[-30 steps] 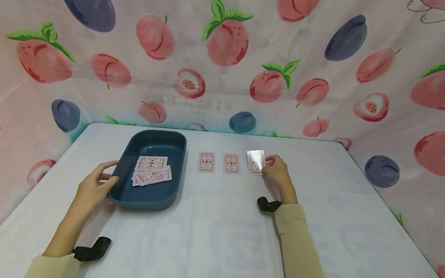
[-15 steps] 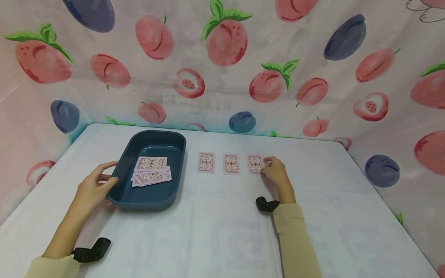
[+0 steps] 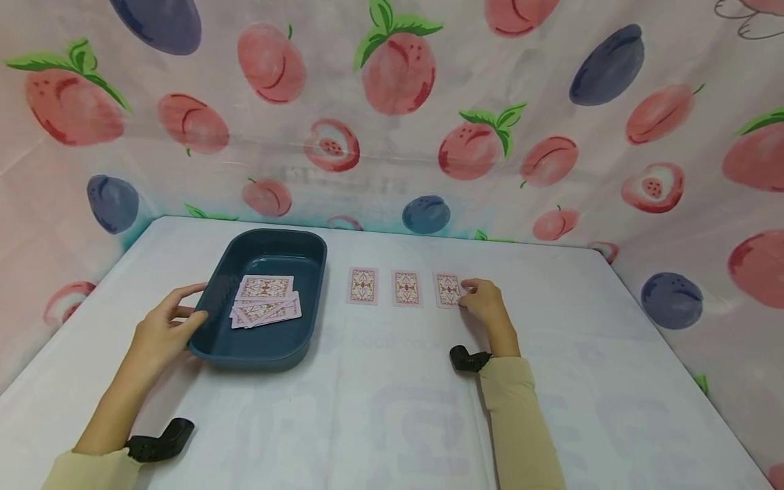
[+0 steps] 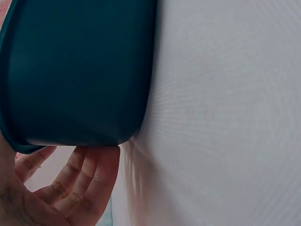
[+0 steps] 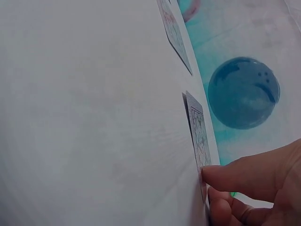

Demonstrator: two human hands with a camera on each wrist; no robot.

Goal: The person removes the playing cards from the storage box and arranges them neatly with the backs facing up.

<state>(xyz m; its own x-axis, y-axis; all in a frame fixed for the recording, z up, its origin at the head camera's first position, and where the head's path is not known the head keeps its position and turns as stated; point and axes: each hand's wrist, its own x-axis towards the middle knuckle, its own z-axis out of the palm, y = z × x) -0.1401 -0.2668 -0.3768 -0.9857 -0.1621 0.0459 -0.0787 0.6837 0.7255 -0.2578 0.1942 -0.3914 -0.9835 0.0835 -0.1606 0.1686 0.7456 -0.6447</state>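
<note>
My left hand (image 3: 162, 330) holds the left side of a dark blue tray (image 3: 316, 299), thumb at the rim. In the left wrist view its fingers (image 4: 96, 181) lie against the tray's outer wall (image 4: 80, 75). Several playing cards (image 3: 265, 299) lie overlapping inside the tray, patterned backs up. To its right, a row of cards is on the table: a left card (image 3: 363, 285), a middle card (image 3: 407, 288) and a right card (image 3: 447, 290). My right hand (image 3: 486, 304) pinches the right card by its right edge, thumb on its back in the right wrist view.
A white cloth covers the table (image 3: 380, 408). Behind it hangs a fruit-patterned curtain (image 3: 380, 177), close beyond the row of cards. Black wrist devices, a left one (image 3: 162, 441) and a right one (image 3: 469, 358), are strapped on both forearms.
The right card has gone from tilted and shiny to nearly flat in line with the other two, as my right hand lowers slightly. My left hand and the tray stay put.
</note>
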